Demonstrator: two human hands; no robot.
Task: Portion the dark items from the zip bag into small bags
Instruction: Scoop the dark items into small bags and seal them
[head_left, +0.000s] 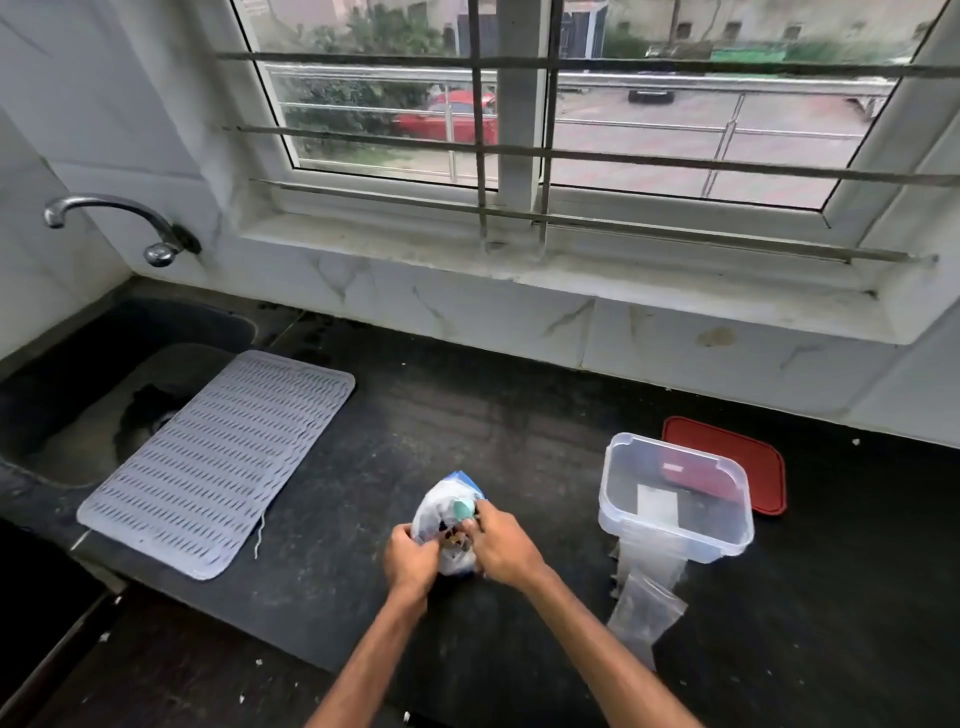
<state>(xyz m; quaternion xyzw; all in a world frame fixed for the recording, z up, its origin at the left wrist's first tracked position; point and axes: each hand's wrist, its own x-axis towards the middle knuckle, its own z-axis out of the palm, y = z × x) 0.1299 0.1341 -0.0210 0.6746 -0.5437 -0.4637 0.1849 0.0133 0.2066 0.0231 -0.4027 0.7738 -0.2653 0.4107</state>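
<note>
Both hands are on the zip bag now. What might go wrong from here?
Left hand and right hand both grip the zip bag; if it jerks open, dark items may scatter on the black counter and be hard to spot.
The small bags lie to the right by the container, so fetching one leaves the zip bag in one hand; it may tip.

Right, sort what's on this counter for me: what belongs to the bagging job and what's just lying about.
Job in hand:
zip bag, gripped by left hand and right hand
small bags

Lying about:
ribbed mat
clear tub, possibly for storage
red lid
tap
</note>
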